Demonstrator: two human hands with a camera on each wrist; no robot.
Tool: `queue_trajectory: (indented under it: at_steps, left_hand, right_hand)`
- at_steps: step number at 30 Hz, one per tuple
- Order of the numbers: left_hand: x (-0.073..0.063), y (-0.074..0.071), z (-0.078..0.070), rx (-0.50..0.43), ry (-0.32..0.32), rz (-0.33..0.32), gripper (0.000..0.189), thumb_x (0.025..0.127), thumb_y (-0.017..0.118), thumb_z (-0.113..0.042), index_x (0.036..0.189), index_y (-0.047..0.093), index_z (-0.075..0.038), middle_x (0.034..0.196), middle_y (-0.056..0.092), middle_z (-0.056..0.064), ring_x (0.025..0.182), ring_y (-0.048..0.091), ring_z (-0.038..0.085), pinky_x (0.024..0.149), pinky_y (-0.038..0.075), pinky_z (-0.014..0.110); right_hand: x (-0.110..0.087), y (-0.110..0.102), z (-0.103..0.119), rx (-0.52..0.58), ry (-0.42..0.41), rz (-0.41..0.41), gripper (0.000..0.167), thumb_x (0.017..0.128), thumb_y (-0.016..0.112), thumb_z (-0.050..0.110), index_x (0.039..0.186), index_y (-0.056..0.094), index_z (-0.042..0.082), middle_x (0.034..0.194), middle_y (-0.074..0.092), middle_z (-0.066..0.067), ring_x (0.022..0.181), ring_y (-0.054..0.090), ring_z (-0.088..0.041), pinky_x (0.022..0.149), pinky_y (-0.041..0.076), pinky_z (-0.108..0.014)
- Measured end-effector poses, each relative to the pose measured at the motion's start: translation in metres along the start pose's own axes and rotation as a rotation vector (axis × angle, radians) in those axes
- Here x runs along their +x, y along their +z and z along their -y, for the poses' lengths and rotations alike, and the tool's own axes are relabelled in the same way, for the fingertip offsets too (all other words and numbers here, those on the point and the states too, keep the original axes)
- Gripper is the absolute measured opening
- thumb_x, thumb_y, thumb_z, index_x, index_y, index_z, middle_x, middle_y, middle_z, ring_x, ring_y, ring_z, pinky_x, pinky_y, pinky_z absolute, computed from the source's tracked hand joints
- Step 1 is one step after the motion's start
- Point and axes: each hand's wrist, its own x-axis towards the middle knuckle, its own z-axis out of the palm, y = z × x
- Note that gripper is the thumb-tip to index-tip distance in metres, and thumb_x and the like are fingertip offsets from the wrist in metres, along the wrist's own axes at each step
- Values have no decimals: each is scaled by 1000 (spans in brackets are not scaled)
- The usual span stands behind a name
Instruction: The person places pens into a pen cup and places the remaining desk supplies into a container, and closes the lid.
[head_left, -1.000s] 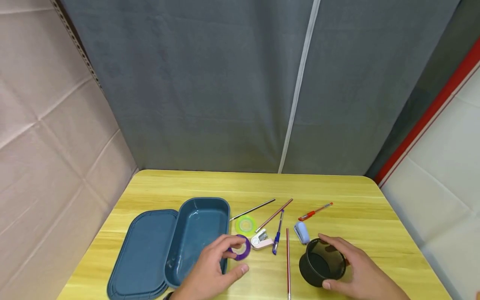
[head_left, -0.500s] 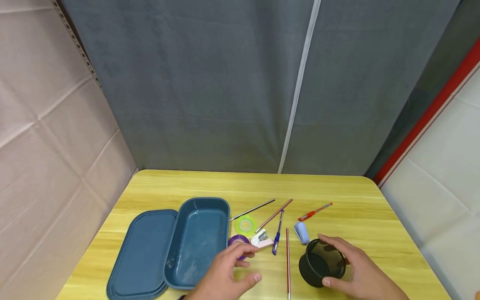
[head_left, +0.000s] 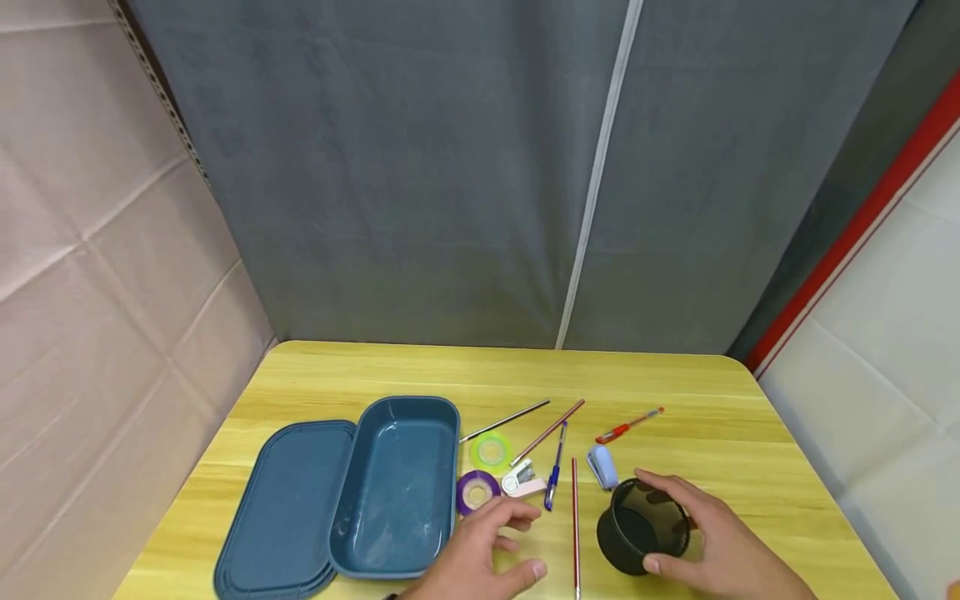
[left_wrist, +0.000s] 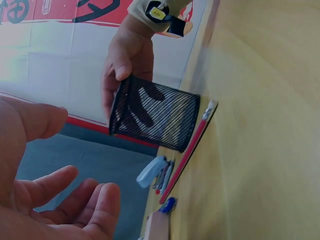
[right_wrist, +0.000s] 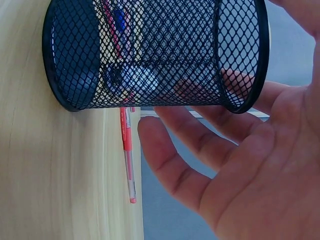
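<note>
A black mesh pen holder (head_left: 643,525) stands upright on the table. My right hand (head_left: 712,533) holds it from the right, thumb at the rim and fingers along its far side; the right wrist view shows the mesh pen holder (right_wrist: 165,55) close up. My left hand (head_left: 480,550) is held over the table with relaxed fingers and nothing in it. Just beyond its fingers lie a purple tape roll (head_left: 467,498) and a white-and-pink stapler (head_left: 525,482). A red pencil (head_left: 576,525) lies between the two hands, its eraser end (left_wrist: 212,106) near the holder in the left wrist view.
Left of my left hand sit an open blue box (head_left: 405,492) and its lid (head_left: 285,508). Further back lie a green tape roll (head_left: 491,451), a dark pencil (head_left: 510,418), another red pencil (head_left: 551,429), a blue pen (head_left: 556,475), a red pen (head_left: 628,426) and a light-blue stapler (head_left: 602,465).
My left hand has moved right and toward me, away from the box and the purple tape roll, which shows more fully now. The right hand and the pen holder have stayed put.
</note>
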Motion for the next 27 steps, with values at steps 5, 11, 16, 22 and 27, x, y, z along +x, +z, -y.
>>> queue_trajectory:
  at_steps: [5, 11, 16, 22, 27]
  left_hand:
    - [7, 10, 7, -91, -54, 14, 46, 96, 78, -28, 139, 62, -18, 135, 63, 8, 122, 63, 17, 94, 58, 23]
    - [14, 21, 12, -164, -103, 43, 46, 95, 79, -21, 137, 62, -9, 125, 64, 5, 113, 61, 11, 89, 58, 21]
    - [20, 32, 17, -201, -139, 33, 45, 93, 80, -18, 134, 64, -9, 119, 63, 3, 107, 62, 8, 83, 59, 19]
    - [30, 41, 25, -163, -181, 3, 46, 89, 85, -22, 131, 68, -14, 117, 64, -2, 99, 65, 3, 84, 58, 19]
    - [36, 49, 28, -91, -185, -30, 46, 84, 89, -23, 127, 71, -19, 112, 66, -8, 92, 65, 0, 87, 55, 20]
  right_hand:
    - [-1, 0, 1, -5, -10, -3, 86, 83, 85, 60, 155, 51, 28, 149, 59, 5, 126, 58, -7, 94, 58, -32]
    - [-1, 0, 2, -2, -18, -6, 86, 83, 85, 59, 155, 51, 27, 149, 60, 6, 126, 59, -8, 95, 58, -32]
    - [0, 0, 0, 5, -2, 5, 86, 84, 84, 59, 156, 50, 28, 150, 59, 5, 127, 59, -8, 95, 58, -32]
    - [1, -1, -1, 16, 21, 24, 85, 84, 83, 60, 157, 48, 32, 152, 58, 4, 128, 58, -10, 96, 58, -33]
    - [1, -1, -1, 38, 28, 38, 83, 85, 83, 59, 156, 47, 37, 153, 58, 3, 129, 58, -11, 96, 57, -32]
